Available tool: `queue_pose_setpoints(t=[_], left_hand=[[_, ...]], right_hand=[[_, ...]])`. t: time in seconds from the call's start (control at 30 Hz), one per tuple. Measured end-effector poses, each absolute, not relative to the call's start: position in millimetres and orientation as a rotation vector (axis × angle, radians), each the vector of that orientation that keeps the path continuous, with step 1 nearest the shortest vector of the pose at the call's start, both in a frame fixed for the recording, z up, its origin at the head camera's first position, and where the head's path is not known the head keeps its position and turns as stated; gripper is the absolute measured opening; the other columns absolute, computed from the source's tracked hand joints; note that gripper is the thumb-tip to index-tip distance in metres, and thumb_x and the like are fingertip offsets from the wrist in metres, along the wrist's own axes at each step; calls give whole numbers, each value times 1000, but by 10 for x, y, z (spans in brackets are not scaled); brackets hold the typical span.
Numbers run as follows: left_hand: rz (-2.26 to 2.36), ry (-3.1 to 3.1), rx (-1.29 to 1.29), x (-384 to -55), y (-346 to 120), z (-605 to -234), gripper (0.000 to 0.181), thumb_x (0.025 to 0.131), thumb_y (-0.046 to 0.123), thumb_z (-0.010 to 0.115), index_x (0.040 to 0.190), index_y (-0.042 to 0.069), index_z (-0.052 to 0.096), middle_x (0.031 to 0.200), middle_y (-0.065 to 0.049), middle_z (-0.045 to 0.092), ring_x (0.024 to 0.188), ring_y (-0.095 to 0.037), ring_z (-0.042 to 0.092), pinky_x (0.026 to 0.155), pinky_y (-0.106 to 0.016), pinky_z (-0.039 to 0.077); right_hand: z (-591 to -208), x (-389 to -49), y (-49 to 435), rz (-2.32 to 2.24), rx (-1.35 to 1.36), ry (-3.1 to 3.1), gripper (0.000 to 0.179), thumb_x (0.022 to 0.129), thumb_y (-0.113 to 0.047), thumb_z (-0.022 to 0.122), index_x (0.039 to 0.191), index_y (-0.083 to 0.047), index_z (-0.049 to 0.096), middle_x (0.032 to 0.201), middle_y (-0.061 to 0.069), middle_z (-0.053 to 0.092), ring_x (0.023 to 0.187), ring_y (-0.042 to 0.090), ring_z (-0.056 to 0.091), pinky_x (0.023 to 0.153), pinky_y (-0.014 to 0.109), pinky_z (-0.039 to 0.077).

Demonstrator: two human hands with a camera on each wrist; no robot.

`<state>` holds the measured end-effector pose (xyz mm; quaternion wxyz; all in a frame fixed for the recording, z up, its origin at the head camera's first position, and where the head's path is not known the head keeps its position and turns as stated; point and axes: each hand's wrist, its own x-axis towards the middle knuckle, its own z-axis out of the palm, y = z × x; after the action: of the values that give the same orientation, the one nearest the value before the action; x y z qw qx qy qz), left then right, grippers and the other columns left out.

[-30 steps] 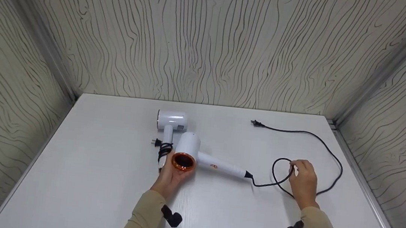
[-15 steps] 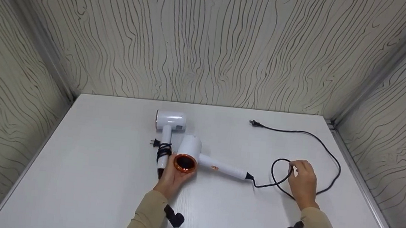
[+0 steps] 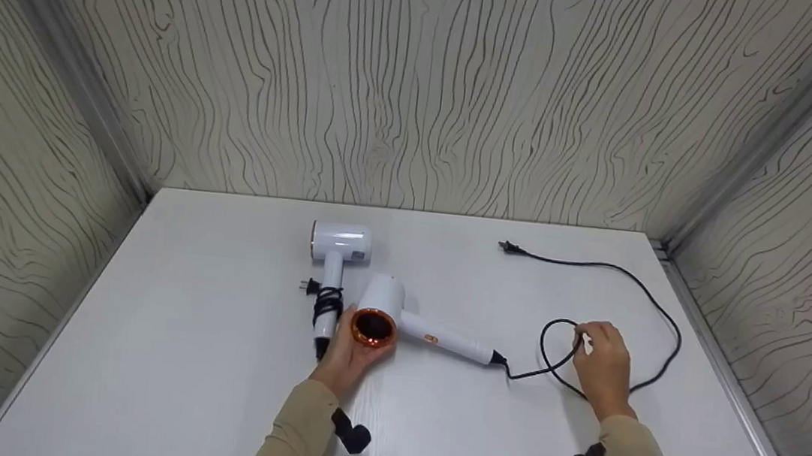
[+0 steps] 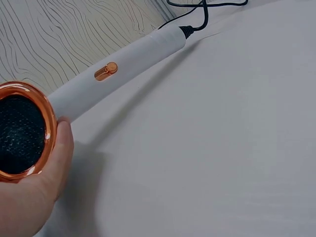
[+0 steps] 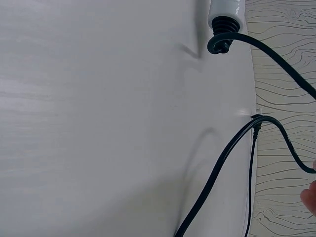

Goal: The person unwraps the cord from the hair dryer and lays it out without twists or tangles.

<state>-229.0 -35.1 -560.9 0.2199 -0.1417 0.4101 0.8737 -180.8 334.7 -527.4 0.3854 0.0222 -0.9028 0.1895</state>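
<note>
In the head view my left hand (image 3: 353,358) grips a white hair dryer (image 3: 443,337) by its barrel from below, with the copper-rimmed end facing me. Its handle points right, and a copper-coloured switch (image 4: 106,71) shows on it in the left wrist view. From the handle's end runs a black cord (image 3: 617,266), which forms a loop. My right hand (image 3: 604,366) pinches the cord between thumb and fingers beside that loop. Only a fingertip (image 5: 310,196) of this hand shows at the edge of the right wrist view.
A second white hair dryer (image 3: 341,242) lies just left of the held one, its black cord (image 3: 328,304) wound round the handle. The held dryer's plug (image 3: 512,247) lies toward the back of the white table (image 3: 196,357). Patterned panels (image 3: 406,84) enclose the table behind and at both sides.
My left hand has shifted slightly right and toward me with the hair dryer, opening a small gap to the second dryer. The right hand stays at nearly the same spot on the cord.
</note>
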Motion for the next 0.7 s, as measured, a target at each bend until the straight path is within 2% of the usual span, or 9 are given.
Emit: queue_pose_setpoints(t=[0.1,0.2,0.27,0.33,0.4,0.47,0.63,0.7], left_hand=[[2419,1129,-409,-2301,-342,-5617,71,101,49,31,151,3,13,146,-26,31,110,-26,59,107,-46,48],[2426,1093,-422,-2313,-336,-5616,71,101,50,33,152,5,12,150,-27,26,124,-32,51,110,-47,45],[2435,1049,-431,-2322,-337,-5610,74,100,52,34,153,6,10,152,-27,23,132,-36,44,112,-48,42],[2426,1033,-439,-2328,-343,-5600,77,99,54,37,153,6,10,152,-27,23,135,-37,42,113,-47,42],[2406,1040,-429,-2329,-352,-5590,79,98,53,41,153,5,11,151,-26,25,132,-34,46,112,-44,43],[2376,1061,-428,-2320,-361,-5570,79,97,52,46,152,5,14,148,-24,28,124,-29,52,110,-40,46],[2343,1097,-425,-2297,-377,-5520,79,95,46,54,150,2,17,144,-21,31,112,-22,58,107,-34,49],[2327,1138,-414,-2297,-376,-5506,78,96,46,52,149,0,18,144,-21,31,112,-21,57,106,-33,50]], right_hand=[[-5284,-1804,3341,484,49,-2313,17,71,17,70,81,5,66,84,17,62,75,28,63,66,12,47],[-5291,-1802,3334,482,47,-2324,16,72,17,70,82,5,66,85,17,62,76,28,63,65,19,51],[-5293,-1802,3330,478,45,-2325,16,72,17,70,82,5,66,85,17,62,77,29,63,65,19,51],[-5294,-1802,3327,473,42,-2328,16,72,17,70,82,5,66,85,16,62,78,29,63,67,13,49],[-5295,-1802,3321,472,36,-2332,17,72,17,70,82,5,66,86,16,62,79,29,63,69,6,46],[-5296,-1798,3317,472,31,-2337,17,71,17,71,83,4,66,86,16,62,79,29,63,70,5,45],[-5294,-1798,3307,478,43,-2337,18,71,17,71,82,4,66,86,16,62,79,28,63,67,17,52],[-5294,-1802,3308,482,52,-2330,18,70,18,70,82,4,66,85,16,63,78,28,64,66,16,52]])
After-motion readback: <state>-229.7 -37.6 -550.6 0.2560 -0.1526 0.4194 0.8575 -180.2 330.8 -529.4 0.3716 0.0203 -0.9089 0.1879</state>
